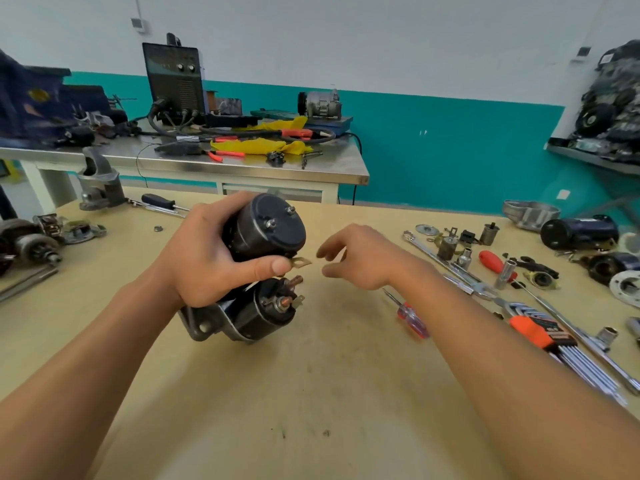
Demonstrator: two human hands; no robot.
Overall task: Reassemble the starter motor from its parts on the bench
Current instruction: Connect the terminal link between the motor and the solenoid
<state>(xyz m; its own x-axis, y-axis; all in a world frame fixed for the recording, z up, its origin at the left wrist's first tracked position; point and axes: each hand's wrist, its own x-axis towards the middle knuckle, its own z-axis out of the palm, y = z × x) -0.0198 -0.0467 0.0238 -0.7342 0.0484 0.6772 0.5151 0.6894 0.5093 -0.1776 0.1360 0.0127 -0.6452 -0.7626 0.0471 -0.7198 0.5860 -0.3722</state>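
A black starter motor [265,226] with its solenoid [273,311] underneath stands on the tan bench [311,393], rear end cap with two small studs facing me. My left hand [207,258] grips the motor body from the left, thumb lying across its lower front. A small brass terminal tab [302,261] sticks out by the thumb tip. My right hand [356,258] hovers just right of that tab, fingers loosely spread and holding nothing. Copper terminal studs show on the solenoid face.
A red-handled screwdriver [410,317] lies under my right wrist. Wrenches, sockets, an orange hex-key set [540,332] and loose motor parts crowd the right side. More starter parts [31,244] and a vise [100,181] sit at the left. A steel table stands behind.
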